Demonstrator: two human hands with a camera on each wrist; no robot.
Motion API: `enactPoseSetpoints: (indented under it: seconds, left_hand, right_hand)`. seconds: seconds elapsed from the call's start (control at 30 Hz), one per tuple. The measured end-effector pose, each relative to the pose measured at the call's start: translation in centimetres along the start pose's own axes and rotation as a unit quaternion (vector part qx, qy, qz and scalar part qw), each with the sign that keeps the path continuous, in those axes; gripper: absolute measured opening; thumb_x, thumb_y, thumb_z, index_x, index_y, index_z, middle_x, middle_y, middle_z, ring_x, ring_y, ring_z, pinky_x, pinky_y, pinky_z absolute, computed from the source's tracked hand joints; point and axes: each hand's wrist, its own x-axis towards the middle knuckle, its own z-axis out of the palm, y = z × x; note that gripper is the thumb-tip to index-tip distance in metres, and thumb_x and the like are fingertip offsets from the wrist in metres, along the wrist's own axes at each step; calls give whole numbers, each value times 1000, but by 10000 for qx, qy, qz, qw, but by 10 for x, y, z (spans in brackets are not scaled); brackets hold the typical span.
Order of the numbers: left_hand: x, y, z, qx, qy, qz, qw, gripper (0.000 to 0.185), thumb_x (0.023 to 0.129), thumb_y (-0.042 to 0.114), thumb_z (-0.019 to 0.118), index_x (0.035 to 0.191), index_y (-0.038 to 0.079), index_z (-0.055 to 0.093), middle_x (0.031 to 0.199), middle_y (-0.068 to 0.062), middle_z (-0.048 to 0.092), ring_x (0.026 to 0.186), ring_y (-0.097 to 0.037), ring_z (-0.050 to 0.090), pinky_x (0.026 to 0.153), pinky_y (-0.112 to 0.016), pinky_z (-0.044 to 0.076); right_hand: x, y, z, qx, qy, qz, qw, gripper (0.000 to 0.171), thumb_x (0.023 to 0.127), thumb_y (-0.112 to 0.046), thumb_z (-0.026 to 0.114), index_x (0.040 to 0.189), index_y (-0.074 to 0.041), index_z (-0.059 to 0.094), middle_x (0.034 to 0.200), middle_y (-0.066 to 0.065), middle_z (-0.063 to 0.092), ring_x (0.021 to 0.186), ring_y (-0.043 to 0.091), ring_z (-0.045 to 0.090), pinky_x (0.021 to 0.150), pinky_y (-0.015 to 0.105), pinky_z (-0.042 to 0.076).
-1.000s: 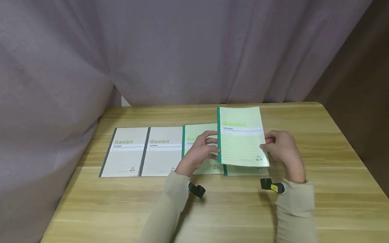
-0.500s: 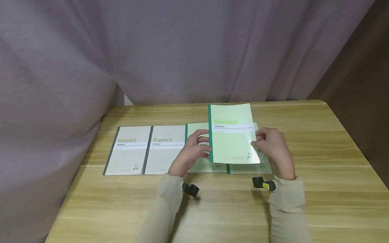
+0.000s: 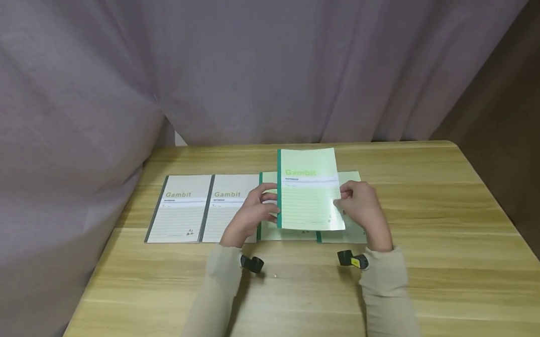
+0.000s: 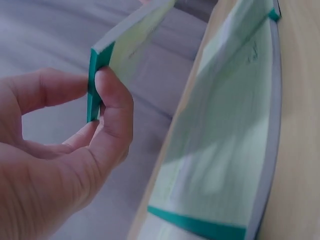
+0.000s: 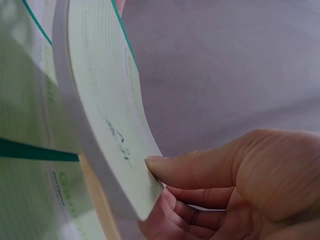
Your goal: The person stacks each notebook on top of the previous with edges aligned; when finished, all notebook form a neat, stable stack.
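Note:
A green notebook [image 3: 308, 200] with a dark green spine is held up above the table between both hands. My left hand [image 3: 252, 211] pinches its spine edge; the left wrist view shows the thumb and fingers on either side of the green spine [image 4: 93, 82]. On the opposite edge, my right hand [image 3: 363, 208] grips near the lower corner, thumb on the cover [image 5: 120, 145] and fingers behind. Beneath the raised notebook lie two more green notebooks, one at left partly covered and one at right [image 3: 346, 231]. Left of them lie two white notebooks, the outer one [image 3: 177, 217] and the inner one [image 3: 228, 182].
The notebooks on the wooden table [image 3: 291, 310] form one side-by-side row. A grey-purple curtain [image 3: 256, 62] hangs behind the table's far edge and down its left side. Each wrist carries a small black camera, such as the right one [image 3: 352, 260].
Both hands have carried the green notebook leftward, from above the right green notebook to a place overlapping both lying green ones. More of the right one shows now. Both grips look unchanged.

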Motion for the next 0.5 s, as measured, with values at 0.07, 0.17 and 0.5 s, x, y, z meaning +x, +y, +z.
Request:
enactPoseSetpoints:
  seconds: [0.07,0.17,0.5]
  left_hand:
    - [0,-3,-4,14,3,-23,10000,63,83,-14,56,144,-3,42,116,-21,57,80,-20,61,62,-31,58]
    - [0,-7,-11,17,26,-95,10000,62,84,-13,55,143,-3,42,116,-20,56,79,-19,60,61,-30,57]
    - [0,-14,-28,91,87,-266,9996,54,87,-12,56,139,-1,46,107,-13,52,76,-20,54,58,-29,56]
  right_hand:
    - [1,-2,4,23,-34,33,10000,29,86,-1,70,108,17,65,96,23,64,90,36,59,82,48,50]
    - [2,-5,9,43,-109,76,9999,30,86,-1,69,110,16,64,98,23,64,92,36,59,84,50,50]
    - [5,-6,26,200,-342,193,9990,32,88,-3,68,114,15,63,103,23,64,89,34,61,81,48,53]
